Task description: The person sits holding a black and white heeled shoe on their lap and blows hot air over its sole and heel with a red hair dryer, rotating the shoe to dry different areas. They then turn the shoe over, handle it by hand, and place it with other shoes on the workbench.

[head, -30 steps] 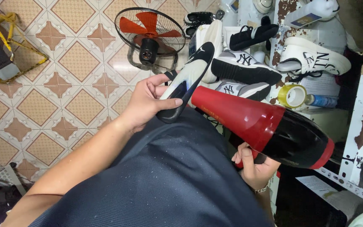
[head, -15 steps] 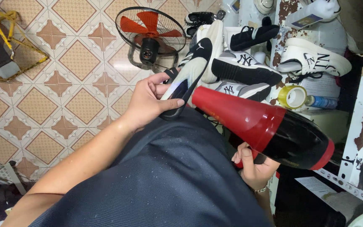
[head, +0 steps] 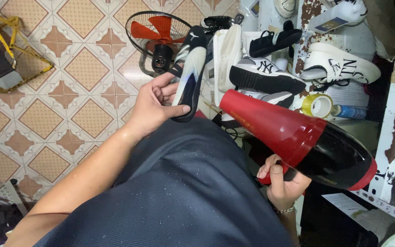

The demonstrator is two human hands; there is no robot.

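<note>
The left hand (head: 154,106) grips a black-and-white shoe (head: 189,73) over the lap; the right hand (head: 282,183) clasps a red hair dryer (head: 298,137), whose close nozzle could scorch the shoe.

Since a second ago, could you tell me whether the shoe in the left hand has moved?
Yes. The shoe has swung more upright, its toe now overlapping the floor fan guard; the left hand holds it by the heel.
</note>
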